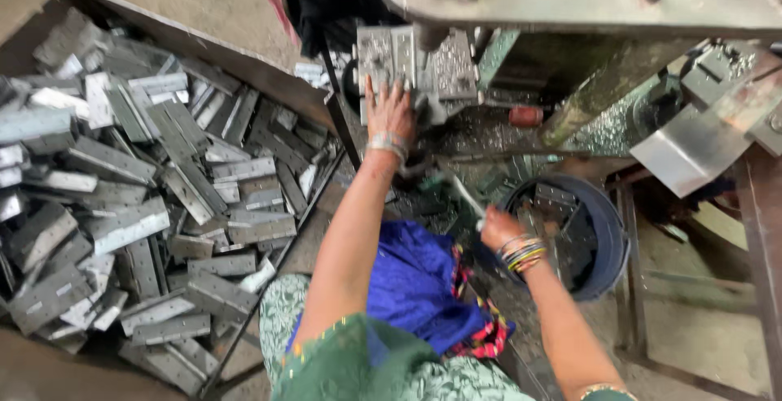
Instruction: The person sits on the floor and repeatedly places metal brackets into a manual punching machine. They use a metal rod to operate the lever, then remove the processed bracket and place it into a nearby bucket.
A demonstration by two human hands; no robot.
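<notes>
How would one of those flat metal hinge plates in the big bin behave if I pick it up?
Likely stiff: the hinge plates look like flat grey metal. Probably heavy for their size and somewhat slick. Piled loosely in the bin, neighbours may slide when one is pulled; none should roll.

the left hand [391,112] reaches forward on a straight arm, fingers spread flat, palm down. the right hand [498,228] sits lower, fingers curled closed, wrist bent.
</notes>
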